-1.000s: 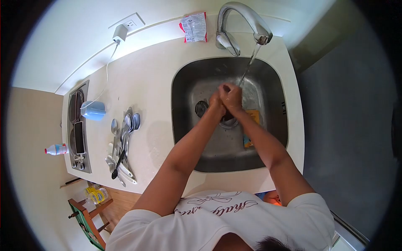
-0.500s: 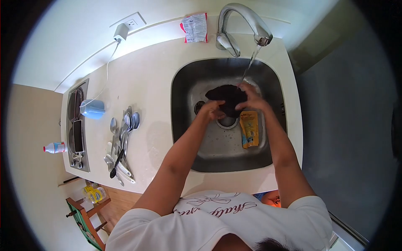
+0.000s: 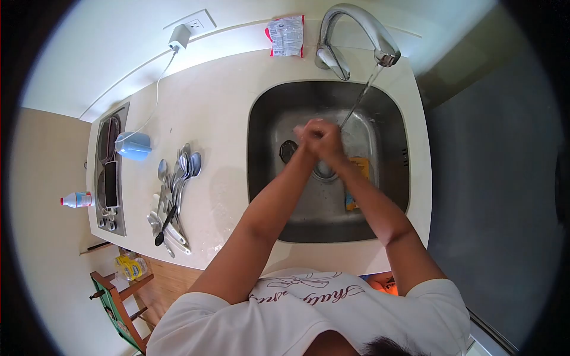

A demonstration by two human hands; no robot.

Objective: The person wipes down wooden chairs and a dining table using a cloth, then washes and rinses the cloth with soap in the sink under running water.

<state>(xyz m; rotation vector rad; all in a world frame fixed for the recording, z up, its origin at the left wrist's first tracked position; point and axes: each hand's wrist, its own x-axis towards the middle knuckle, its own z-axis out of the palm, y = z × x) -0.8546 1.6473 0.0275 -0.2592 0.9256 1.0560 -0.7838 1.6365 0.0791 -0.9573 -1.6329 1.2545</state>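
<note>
Over the steel sink [image 3: 270, 219], my two hands are pressed together just left of the running water. My right hand [image 3: 326, 139] is closed, fingers curled, overlapping my left hand [image 3: 304, 135]. The left hand is partly covered and smeared by motion, its fingers also drawn in. The dark cloth seen earlier does not show; whatever is between my palms is hidden. Water [image 3: 360, 98] falls from the chrome faucet [image 3: 362, 24] beside my right hand. A yellow packet [image 3: 361, 169] lies in the basin, partly behind my right forearm. The drain [image 3: 325, 172] sits below my hands.
A dark round piece [image 3: 288, 151] rests at the basin's left. Several spoons and forks [image 3: 178, 184] lie on the counter [image 3: 219, 130]. Farther left are a blue cup [image 3: 133, 146], a stove [image 3: 119, 219] with a phone [image 3: 111, 184], and a bottle [image 3: 77, 200]. A snack packet [image 3: 286, 37] stands behind.
My hands have come together and moved slightly up and left from around the dark cloth, which no longer shows. The view has shifted a little.
</note>
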